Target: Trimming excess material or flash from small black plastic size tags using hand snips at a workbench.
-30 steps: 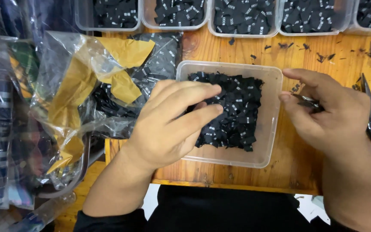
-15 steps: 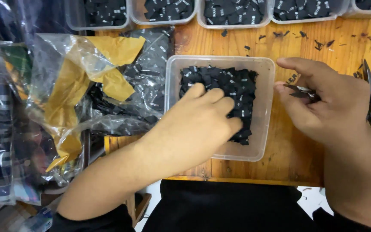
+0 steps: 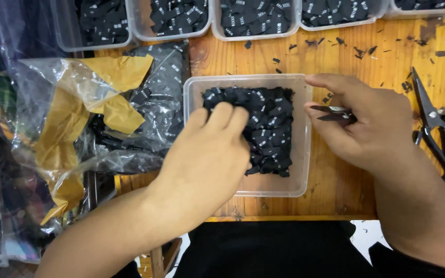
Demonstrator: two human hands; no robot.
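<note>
A clear plastic tub (image 3: 302, 154) sits on the wooden table, holding a heap of small black fabric labels (image 3: 270, 123). My left hand (image 3: 207, 159) reaches into the tub from the left, fingers bent down onto the labels; whether it grips any is hidden. My right hand (image 3: 366, 123) rests at the tub's right edge, pinching a small pair of dark snips (image 3: 333, 113) whose blades point left toward the tub.
Several more clear tubs (image 3: 253, 20) of black labels line the table's far edge. A crumpled clear plastic bag (image 3: 99, 118) with yellow-brown tape and more labels lies left. Black scissors (image 3: 436, 123) lie right. Black scraps dot the wood.
My left hand has drawn back toward the tub's left side, uncovering more labels. The view has shifted slightly. My right hand keeps the snips beside the tub.
</note>
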